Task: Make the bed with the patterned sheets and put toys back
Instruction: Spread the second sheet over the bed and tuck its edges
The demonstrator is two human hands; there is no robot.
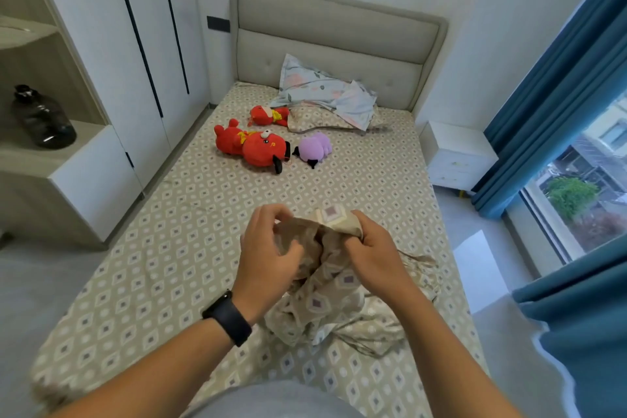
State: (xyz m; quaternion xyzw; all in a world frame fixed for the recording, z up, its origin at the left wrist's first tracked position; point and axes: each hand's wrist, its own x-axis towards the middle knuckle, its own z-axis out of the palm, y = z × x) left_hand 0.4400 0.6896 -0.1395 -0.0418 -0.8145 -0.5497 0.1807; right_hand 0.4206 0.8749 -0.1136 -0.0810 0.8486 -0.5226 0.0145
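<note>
A beige diamond-patterned sheet covers the bed. A crumpled cloth of the same pattern lies near the foot, its top bunched up between my hands. My left hand and my right hand both grip that bunched part above the mattress. A large red plush toy, a smaller red plush toy and a purple plush toy lie on the sheet nearer the headboard. A floral pillowcase is draped over a patterned pillow at the head.
A grey padded headboard stands at the far end. White wardrobe doors and a shelf unit with a dark bottle line the left side. On the right are a white nightstand, blue curtains and a window.
</note>
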